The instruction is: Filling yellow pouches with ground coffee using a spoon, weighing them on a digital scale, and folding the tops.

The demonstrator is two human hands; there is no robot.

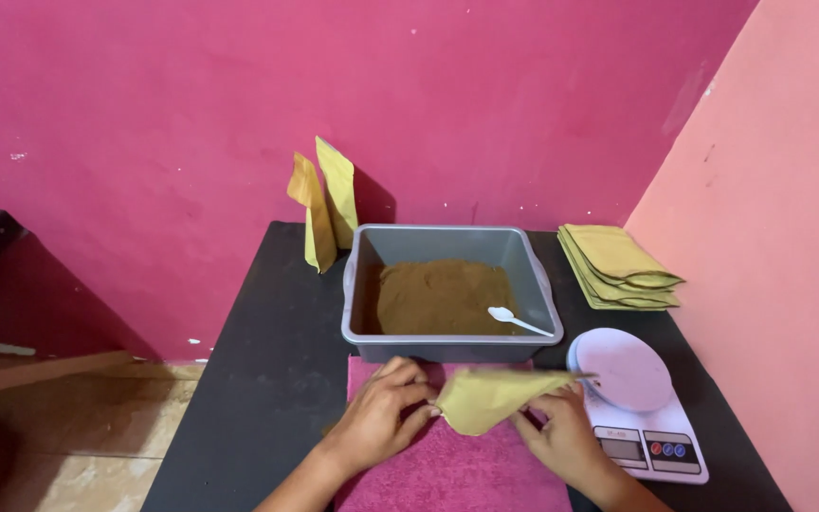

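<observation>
Hands, left (381,412) and right (561,431), pinch a flat yellow paper pouch (495,396) over pink cloth (447,469)

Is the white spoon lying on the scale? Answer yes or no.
No, the white spoon lies in the grey tub on the brown powder; the scale plate is bare.

The far side of the scene is closed by a deep pink wall (447,104), marked at the left by small white chips in the paint. To the right a paler, salmon-coloured wall (779,237) is met at a slanting corner. A black desk (258,379) is set against the far wall — its surface matt and dark. On the left, tan floor tiles (78,446) are seen, partly shaded, with even, soft light throughout.
</observation>
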